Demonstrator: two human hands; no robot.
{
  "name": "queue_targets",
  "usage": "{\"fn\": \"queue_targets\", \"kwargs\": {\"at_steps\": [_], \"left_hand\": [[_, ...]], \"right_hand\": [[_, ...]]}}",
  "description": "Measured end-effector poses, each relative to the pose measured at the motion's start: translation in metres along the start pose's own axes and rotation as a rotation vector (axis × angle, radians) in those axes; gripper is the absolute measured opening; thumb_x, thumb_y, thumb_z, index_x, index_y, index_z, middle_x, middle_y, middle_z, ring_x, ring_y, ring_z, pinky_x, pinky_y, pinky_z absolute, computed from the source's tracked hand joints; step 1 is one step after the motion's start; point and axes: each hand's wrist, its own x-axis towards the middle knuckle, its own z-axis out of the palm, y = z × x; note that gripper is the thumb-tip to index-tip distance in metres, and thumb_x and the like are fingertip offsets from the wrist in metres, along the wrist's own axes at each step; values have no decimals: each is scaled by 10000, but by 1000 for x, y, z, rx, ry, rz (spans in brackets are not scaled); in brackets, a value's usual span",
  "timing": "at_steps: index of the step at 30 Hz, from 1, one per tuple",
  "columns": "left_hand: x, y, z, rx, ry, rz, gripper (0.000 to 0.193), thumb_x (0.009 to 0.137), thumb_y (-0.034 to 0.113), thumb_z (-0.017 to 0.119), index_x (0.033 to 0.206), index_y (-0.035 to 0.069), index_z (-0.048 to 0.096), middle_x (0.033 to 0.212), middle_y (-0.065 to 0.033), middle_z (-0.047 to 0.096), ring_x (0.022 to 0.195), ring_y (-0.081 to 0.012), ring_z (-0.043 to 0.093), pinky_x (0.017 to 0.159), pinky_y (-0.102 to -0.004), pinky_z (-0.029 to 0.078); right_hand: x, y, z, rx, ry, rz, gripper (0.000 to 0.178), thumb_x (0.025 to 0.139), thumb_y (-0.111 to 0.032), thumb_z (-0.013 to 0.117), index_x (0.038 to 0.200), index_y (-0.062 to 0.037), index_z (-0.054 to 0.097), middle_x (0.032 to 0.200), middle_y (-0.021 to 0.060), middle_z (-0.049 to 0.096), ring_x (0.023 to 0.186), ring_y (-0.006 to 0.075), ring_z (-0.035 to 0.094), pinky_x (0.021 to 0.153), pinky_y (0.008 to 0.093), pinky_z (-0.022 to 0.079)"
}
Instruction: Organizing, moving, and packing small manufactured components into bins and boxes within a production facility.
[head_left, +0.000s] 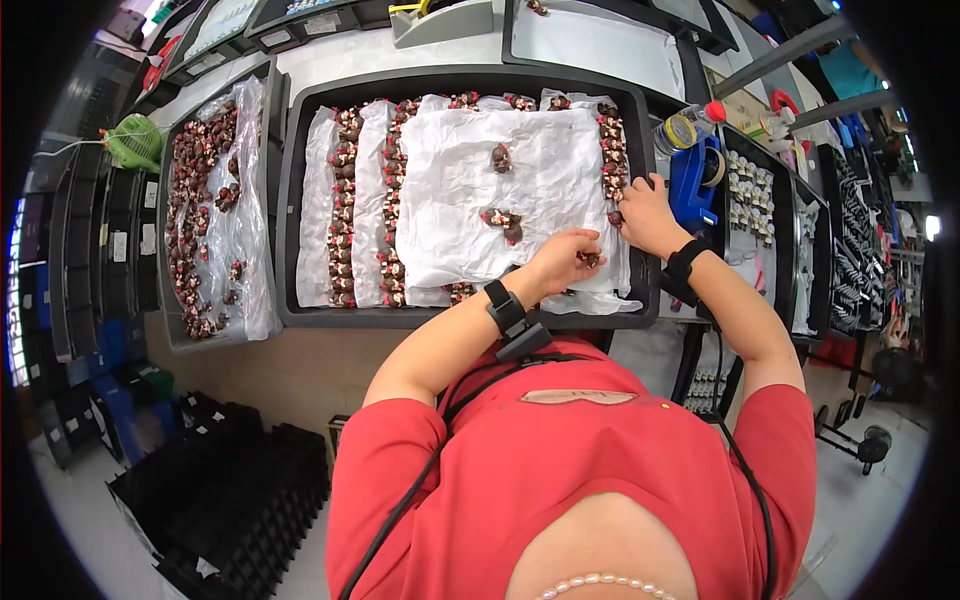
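A large black tray lies in front of me, lined with crumpled white sheets. Rows of small brown figurines with red and cream parts stand between the sheets. Near the tray's front right, my left hand has its fingers closed round a brown figurine. My right hand reaches over the right rim, its fingertips closed on a figurine at the near end of the right-hand row. A few loose figurines and another one rest on the top sheet.
To the left stands a bin with many figurines on clear plastic. A blue tape dispenser and a red-capped bottle sit just right of the tray. Further right is a tray of small silvery parts; a small green fan stands far left.
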Motion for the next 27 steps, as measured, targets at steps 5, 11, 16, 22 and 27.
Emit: {"fn": "queue_targets", "kwargs": {"at_steps": [5,11,16,22,27], "left_hand": [[0,2,5,93,55,-19,324,783,36,508,1095,58,424,894,-79,526,821,-217,562,766,-363,452],[2,-1,-4,110,51,-23,373,787,42,518,1140,61,398,902,-81,522,828,-209,557,750,-354,455],[3,-2,-5,127,39,-27,368,788,45,522,1134,59,398,903,-81,520,827,-204,555,752,-353,456],[0,-1,-6,113,32,-32,337,792,57,524,1111,55,415,893,-70,523,823,-192,556,751,-342,456],[0,0,-5,140,30,-34,301,794,63,523,1083,50,438,900,-67,521,828,-191,555,747,-332,457]], "right_hand": [[2,10,3,7,149,-25,163,625,-84,575,780,-61,618,769,69,561,880,236,485,908,479,270],[-7,-9,-4,163,207,59,273,624,-122,620,881,-69,545,756,68,577,843,235,506,920,485,256],[1,-5,15,81,137,87,259,645,-74,588,898,-57,540,745,76,568,844,240,511,920,495,257],[5,6,3,264,53,93,187,647,-67,584,828,-87,544,709,61,546,828,230,512,918,496,258],[4,7,11,128,173,85,208,624,-112,649,804,-92,548,702,27,559,823,198,510,949,490,244]]}}
